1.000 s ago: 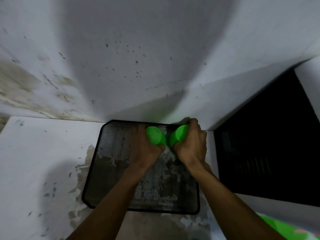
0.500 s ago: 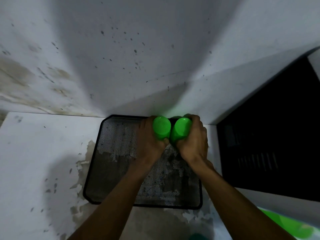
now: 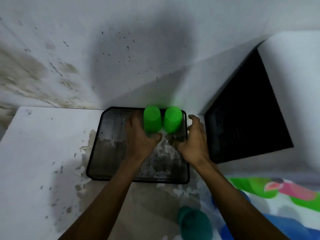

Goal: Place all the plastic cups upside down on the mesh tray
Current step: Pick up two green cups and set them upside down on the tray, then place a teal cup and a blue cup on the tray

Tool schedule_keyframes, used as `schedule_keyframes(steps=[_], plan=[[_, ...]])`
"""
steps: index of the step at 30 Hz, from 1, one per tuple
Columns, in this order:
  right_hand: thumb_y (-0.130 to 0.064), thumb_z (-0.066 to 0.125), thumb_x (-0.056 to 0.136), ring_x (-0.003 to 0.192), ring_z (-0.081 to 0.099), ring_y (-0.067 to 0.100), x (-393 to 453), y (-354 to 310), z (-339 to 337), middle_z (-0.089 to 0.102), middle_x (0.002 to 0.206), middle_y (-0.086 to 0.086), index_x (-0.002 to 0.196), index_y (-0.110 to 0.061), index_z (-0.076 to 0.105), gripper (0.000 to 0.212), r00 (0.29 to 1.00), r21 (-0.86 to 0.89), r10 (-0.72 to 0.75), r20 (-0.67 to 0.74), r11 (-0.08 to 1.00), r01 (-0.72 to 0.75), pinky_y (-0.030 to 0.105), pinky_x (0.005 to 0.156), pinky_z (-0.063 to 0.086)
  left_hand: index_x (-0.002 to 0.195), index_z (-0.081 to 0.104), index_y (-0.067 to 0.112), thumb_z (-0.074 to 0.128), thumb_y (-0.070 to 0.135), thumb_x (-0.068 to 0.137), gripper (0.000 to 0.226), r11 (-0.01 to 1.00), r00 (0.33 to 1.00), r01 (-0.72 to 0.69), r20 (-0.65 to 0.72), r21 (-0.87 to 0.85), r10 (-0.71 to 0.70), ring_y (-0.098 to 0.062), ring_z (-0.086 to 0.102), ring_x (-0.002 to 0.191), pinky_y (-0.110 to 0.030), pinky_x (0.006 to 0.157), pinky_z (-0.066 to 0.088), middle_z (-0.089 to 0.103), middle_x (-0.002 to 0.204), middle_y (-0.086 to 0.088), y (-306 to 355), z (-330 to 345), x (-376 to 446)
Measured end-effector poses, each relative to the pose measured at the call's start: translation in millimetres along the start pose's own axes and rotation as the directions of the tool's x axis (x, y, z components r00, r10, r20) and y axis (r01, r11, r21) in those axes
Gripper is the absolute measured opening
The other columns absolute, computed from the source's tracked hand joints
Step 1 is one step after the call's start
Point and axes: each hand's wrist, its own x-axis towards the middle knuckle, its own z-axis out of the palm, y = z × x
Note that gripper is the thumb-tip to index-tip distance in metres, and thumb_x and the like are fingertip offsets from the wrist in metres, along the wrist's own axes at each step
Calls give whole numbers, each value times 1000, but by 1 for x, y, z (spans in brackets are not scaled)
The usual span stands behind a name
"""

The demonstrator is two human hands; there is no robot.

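Two bright green plastic cups stand upside down, side by side, at the far right end of the black mesh tray [image 3: 110, 153]. My left hand [image 3: 141, 138] still wraps the lower part of the left green cup [image 3: 151, 118], fingers on its left side and thumb at its rim in front. The right green cup [image 3: 172, 119] stands free. My right hand [image 3: 193, 141] is just to its right, fingers spread and off the cup, over the tray's right edge. A dark teal cup [image 3: 194, 224] sits near me at the bottom of the view, blurred.
The tray lies on a white, flaking counter [image 3: 43, 153] pushed into the corner of a stained wall [image 3: 86, 58]. A dark vented opening [image 3: 245, 118] is right of the tray. A colourful cloth [image 3: 277, 193] lies at the bottom right.
Both green cups went from tilted in my hands to standing upside down on the tray's far end. My right hand let go and moved to the right.
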Motion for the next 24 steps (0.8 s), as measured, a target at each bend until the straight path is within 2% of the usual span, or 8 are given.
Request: schedule_keyframes(steps=[5,9,11,14,16,19,22,24], plan=[[-24,78,69,98,58,16,-47,12,-25,57,107,0,115,-26,55,51,993,21,-79,89,997,78,27,79,49,129,46,15,83,32,60,80,1000,1000,13,3,-5,-13,-25,53,111,-40,86,50,53,125,-9,18,-16,-57],[-18,73,71,88,57,11,-98,25,-51,61,98,-4,103,-23,63,34,983,52,-167,72,985,163,21,69,45,120,53,28,82,36,67,61,993,960,67,277,-96,-38,-6,58,99,-23,78,51,61,107,10,50,-30,-114],[-14,71,71,88,59,13,-124,35,-65,64,99,-1,101,-19,65,31,978,62,-199,62,979,195,23,72,48,113,50,38,81,38,67,56,995,920,44,392,-93,-4,4,57,98,-11,76,46,58,103,22,64,-32,-142],[-13,73,71,92,62,15,-149,52,-84,64,102,0,103,-18,65,34,980,30,-199,26,980,198,27,77,52,111,46,46,84,36,64,62,999,877,15,480,-40,6,12,53,102,-2,74,41,52,106,29,71,-30,-174],[-14,75,71,96,61,17,-163,64,-98,64,107,1,106,-18,64,37,985,-15,-174,-12,985,174,31,81,52,127,43,40,87,42,56,83,999,838,-20,545,36,-3,3,46,114,-4,81,35,47,120,21,68,-26,-191],[-21,73,73,104,58,26,-179,79,-115,59,117,4,116,-19,59,45,997,-145,-69,-43,987,62,37,79,51,143,26,33,88,53,44,119,979,771,-124,637,162,-8,-4,31,125,-18,99,31,30,138,15,61,-17,-212],[-33,71,74,112,51,30,-187,89,-120,51,125,8,129,-19,47,61,999,-315,45,-14,948,-47,40,77,49,147,16,33,89,47,44,127,955,751,-132,655,267,-80,-16,27,136,-33,111,34,13,154,9,54,-7,-226],[-44,70,75,116,47,32,-188,93,-118,46,129,9,135,-20,37,72,994,-372,113,9,923,-101,42,78,49,147,17,33,90,39,48,123,953,762,-119,641,279,-92,-21,31,136,-37,110,40,10,155,4,47,1,-231]])
